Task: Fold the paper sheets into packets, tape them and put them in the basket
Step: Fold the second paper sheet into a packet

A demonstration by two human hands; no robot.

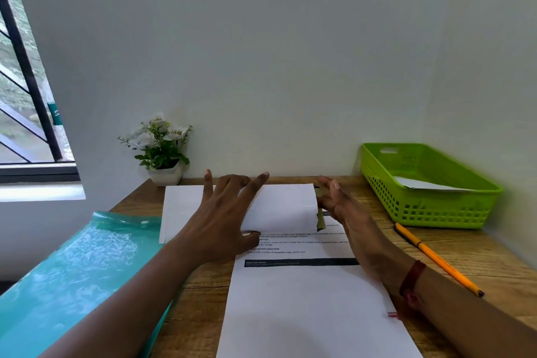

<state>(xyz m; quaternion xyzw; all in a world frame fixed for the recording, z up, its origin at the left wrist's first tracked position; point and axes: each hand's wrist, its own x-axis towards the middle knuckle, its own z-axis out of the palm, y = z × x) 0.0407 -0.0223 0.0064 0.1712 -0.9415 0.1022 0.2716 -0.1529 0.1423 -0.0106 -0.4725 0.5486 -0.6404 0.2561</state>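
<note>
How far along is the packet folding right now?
Done: one folded white packet already lies in the green basket. In hand: the left hand presses flat on a folded white sheet while the right hand works its right edge, over a printed sheet. Left: taping this packet, putting it in the basket, then the printed sheet. No tape is clearly visible.
</note>
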